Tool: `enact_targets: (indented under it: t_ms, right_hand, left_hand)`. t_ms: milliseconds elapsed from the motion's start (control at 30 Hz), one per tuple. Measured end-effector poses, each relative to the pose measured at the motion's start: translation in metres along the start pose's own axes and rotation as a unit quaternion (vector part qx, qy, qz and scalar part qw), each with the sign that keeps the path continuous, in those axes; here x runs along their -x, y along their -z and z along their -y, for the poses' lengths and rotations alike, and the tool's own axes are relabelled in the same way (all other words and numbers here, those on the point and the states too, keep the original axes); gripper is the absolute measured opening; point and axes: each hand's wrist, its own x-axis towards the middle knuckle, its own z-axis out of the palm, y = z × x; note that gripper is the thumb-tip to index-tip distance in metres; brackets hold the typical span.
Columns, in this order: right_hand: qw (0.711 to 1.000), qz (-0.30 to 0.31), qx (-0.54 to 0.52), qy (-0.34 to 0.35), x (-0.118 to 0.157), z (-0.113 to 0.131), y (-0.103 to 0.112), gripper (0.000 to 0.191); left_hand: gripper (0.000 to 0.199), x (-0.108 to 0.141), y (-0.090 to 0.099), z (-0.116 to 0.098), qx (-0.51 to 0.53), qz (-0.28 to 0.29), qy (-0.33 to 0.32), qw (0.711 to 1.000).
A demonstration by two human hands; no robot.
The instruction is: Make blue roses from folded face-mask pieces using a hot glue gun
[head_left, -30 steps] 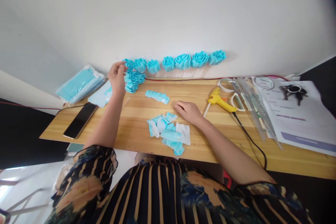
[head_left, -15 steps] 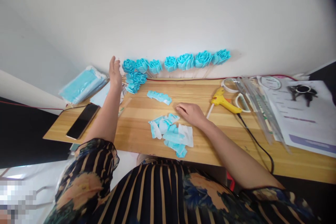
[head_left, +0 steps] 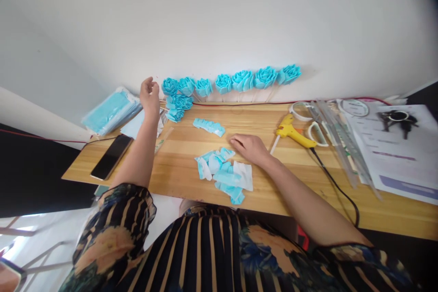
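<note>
Along the wall behind the wooden table (head_left: 191, 164) a row of finished blue roses (head_left: 241, 80) leans upright on sticks, and a few more roses (head_left: 176, 102) lie in a loose heap at the table's back left, so a good share of the making looks done. The left hand (head_left: 149, 94) hangs just left of that heap, fingers loosely curled; I cannot tell whether it holds anything. The right hand (head_left: 250, 147) rests flat on the table near its middle, fingers relaxed and gripping nothing, touching the edge of a pile of cut blue pieces (head_left: 224, 174). That pile, and a pleated strip (head_left: 209, 126) lying behind it towards the roses, look like stock not yet worked up. A pack of face masks (head_left: 111, 110) sits at the table's far left corner. The yellow glue gun (head_left: 294, 135) lies untouched to the right of the hand.
</note>
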Motion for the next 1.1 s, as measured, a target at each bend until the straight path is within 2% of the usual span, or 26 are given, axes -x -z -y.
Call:
enact_targets:
  t_ms: [233,400,533,667,833,1000,1100]
  right_hand:
    - [1.0,0.009,0.0,-0.009,0.0,0.003,0.003,0.03]
    - [1.0,0.006,-0.008,-0.009,0.0,0.003,0.002,0.03]
    - [1.0,0.005,-0.007,-0.009,0.0,0.002,0.001,0.03]
    - [1.0,0.004,-0.006,-0.007,0.0,0.001,0.0,0.03]
    - [1.0,0.003,-0.007,-0.006,0.001,0.0,0.001,0.03]
    - [1.0,0.002,-0.012,-0.007,0.001,0.0,0.001,0.03]
    - [1.0,0.002,-0.019,-0.005,0.001,0.0,0.001,0.03]
  left_hand:
    - [0.047,-0.011,-0.015,-0.013,-0.035,0.063,0.054,0.996]
    - [0.048,-0.02,-0.019,-0.018,-0.09,0.071,0.059,0.992]
    - [0.047,-0.027,-0.018,-0.014,-0.087,0.087,0.068,0.99]
    - [0.046,-0.032,-0.011,-0.01,-0.033,0.083,0.083,0.993]
    - [0.048,-0.036,0.001,-0.01,0.011,0.044,0.135,0.99]
    - [0.044,-0.035,0.0,-0.013,0.011,0.038,0.119,0.992]
    - [0.036,-0.033,-0.006,-0.014,-0.006,0.047,0.069,0.997]
